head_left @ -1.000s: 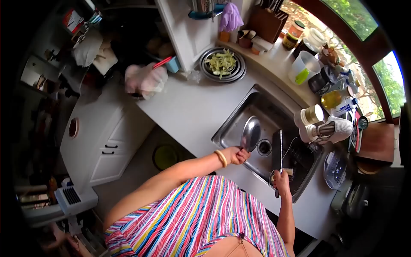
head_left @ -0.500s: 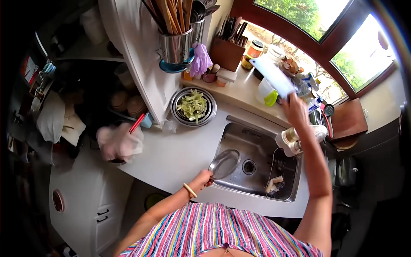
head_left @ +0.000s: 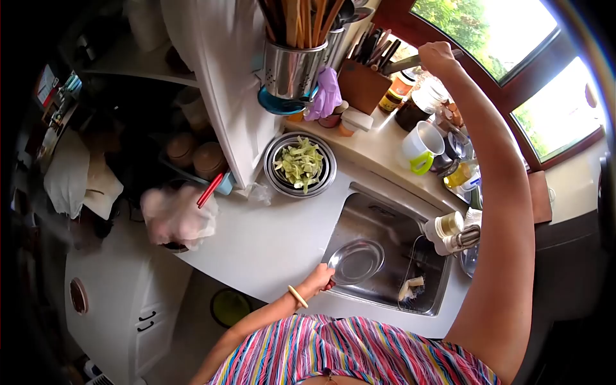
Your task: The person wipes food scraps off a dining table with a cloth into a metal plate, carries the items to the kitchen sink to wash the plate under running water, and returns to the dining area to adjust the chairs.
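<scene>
My left hand (head_left: 320,278) is closed on the rim of a shallow metal bowl (head_left: 357,262), which it holds over the near left part of the steel sink (head_left: 385,218). High at the window, my right hand (head_left: 439,58) is wrapped round the handle of a knife (head_left: 405,63). The blade points left, over the wooden knife block (head_left: 363,85), and its tip is at the block's upper right side. Pale peeled pieces (head_left: 410,287) lie in a wire rack at the sink's right end.
Stacked metal bowls with cut greens (head_left: 300,164) stand left of the sink. A utensil holder (head_left: 292,70) hangs beside purple gloves (head_left: 326,94). Jars and a clear jug (head_left: 423,142) line the sill. A plastic bag (head_left: 179,217) lies at the counter's left.
My right hand has lifted the knife from the sink, up past the sill jars to the knife block. My left hand still holds the bowl, now tilted more face-up.
</scene>
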Demonstrator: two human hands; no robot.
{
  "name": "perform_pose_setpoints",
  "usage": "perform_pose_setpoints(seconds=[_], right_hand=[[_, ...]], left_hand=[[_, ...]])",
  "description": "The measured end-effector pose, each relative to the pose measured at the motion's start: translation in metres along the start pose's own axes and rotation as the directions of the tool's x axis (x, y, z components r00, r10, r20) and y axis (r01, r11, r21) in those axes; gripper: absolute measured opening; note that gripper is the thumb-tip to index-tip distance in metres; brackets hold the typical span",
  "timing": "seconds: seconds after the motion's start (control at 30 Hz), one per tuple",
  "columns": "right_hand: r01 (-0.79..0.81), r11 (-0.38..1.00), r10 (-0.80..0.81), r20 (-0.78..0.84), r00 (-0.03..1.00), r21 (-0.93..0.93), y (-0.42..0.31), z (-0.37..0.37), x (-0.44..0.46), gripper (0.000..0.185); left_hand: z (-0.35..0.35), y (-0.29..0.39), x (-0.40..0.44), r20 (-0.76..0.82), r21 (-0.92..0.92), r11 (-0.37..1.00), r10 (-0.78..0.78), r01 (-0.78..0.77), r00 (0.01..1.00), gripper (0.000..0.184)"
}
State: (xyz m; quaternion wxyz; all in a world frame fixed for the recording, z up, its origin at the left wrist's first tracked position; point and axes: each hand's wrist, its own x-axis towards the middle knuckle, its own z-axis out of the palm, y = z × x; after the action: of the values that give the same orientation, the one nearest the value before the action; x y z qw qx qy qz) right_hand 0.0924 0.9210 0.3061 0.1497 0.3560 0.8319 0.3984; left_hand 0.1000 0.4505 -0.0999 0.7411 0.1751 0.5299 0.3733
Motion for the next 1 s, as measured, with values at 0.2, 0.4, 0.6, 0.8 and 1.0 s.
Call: perform_pose_setpoints(seconds=[0.2, 0.4, 0.6, 0.8, 1.0], right_hand=[[-0.063, 0.998, 0.058, -0.195, 0.979, -0.019, -0.035, 0.031, 0.041, 0.012], [0.103, 0.927, 0.167, -0.643, 0.748, 0.361, -0.043, 0.047, -0.015, 0.029], [-0.226, 0.482, 0.058, 0.226, 0.972, 0.847, -0.181, 0.061, -0.252, 0.062], [-0.577, -0.45, -0.231, 0.536, 0.812, 0.681, -0.321, 0.127, -0.394, 0.026], [-0.538, -0.623, -0.02, 0.677, 0.736, 0.567, -0.339, 0.172, -0.452, 0.022]], left_hand=[[-0.001, 0.0, -0.005, -0.091, 0.0, 0.999, 0.053, -0.053, 0.994, 0.023], [0.007, 0.012, -0.014, -0.156, 0.085, 0.989, 0.134, -0.122, 0.979, 0.024], [-0.008, -0.001, -0.004, -0.314, 0.192, 0.907, 0.419, -0.376, 0.852, 0.024], [-0.02, 0.015, -0.021, -0.238, 0.388, 0.84, 0.489, -0.38, 0.839, 0.03], [-0.167, -0.032, -0.062, -0.329, 0.943, 0.295, 0.892, 0.153, 0.31, 0.074]])
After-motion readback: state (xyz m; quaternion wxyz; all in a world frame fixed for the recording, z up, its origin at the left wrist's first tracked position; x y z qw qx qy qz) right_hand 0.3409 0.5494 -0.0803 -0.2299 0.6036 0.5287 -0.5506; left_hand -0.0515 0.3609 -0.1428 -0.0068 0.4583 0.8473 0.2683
